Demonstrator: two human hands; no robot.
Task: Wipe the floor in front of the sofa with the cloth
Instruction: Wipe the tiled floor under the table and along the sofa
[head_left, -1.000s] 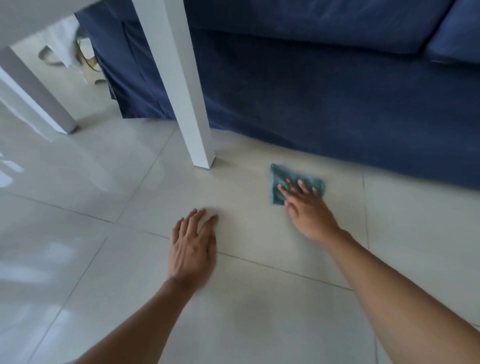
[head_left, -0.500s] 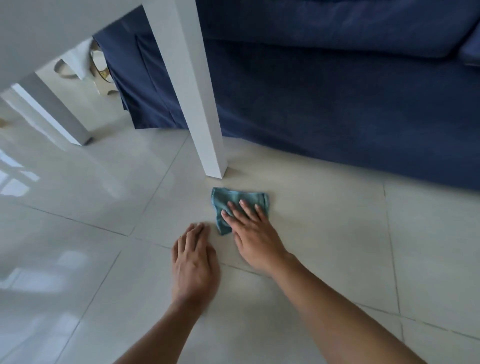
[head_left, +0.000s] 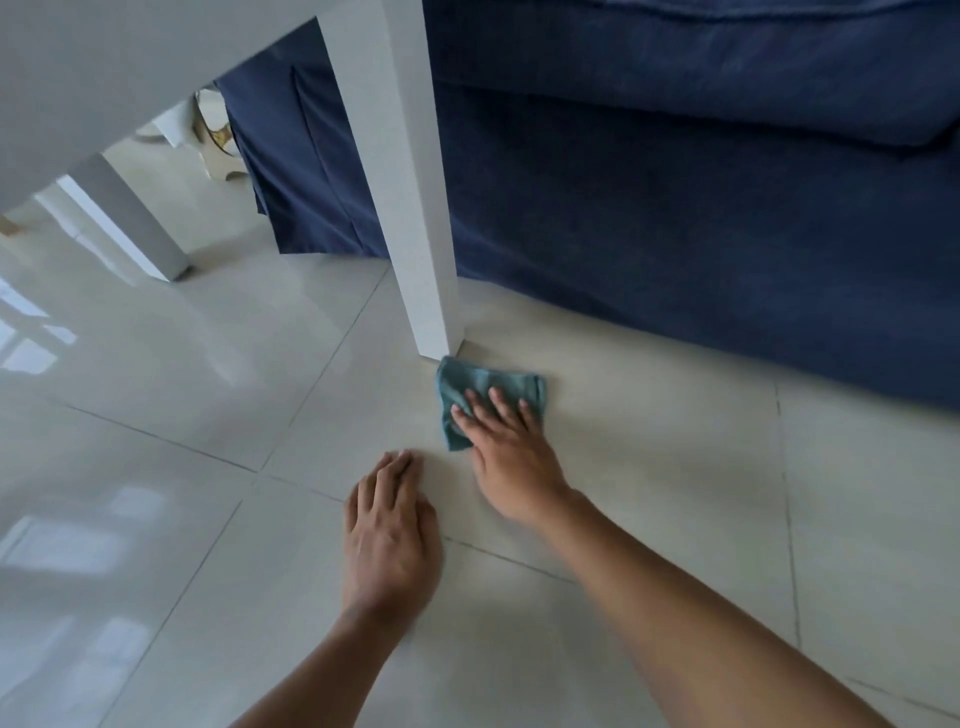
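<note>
A small teal cloth (head_left: 470, 382) lies flat on the pale tiled floor (head_left: 649, 467), its far left corner touching the foot of a white table leg (head_left: 415, 208). My right hand (head_left: 506, 452) presses down on the cloth with fingers spread and flat; it covers the cloth's near right part. My left hand (head_left: 389, 535) rests palm down on the bare floor just left of and nearer than the cloth, holding nothing. The dark blue sofa (head_left: 675, 197) runs along the far side, its skirt reaching the floor.
A white table top (head_left: 104, 78) overhangs the upper left, with a second leg (head_left: 130, 223) further back left. Grout lines cross the glossy tiles. A pale object with a gold detail (head_left: 213, 140) stands behind the sofa's left end.
My right hand has slid the cloth leftward along the floor, from in front of the sofa to the foot of the table leg. My left hand has stayed planted on the floor.
</note>
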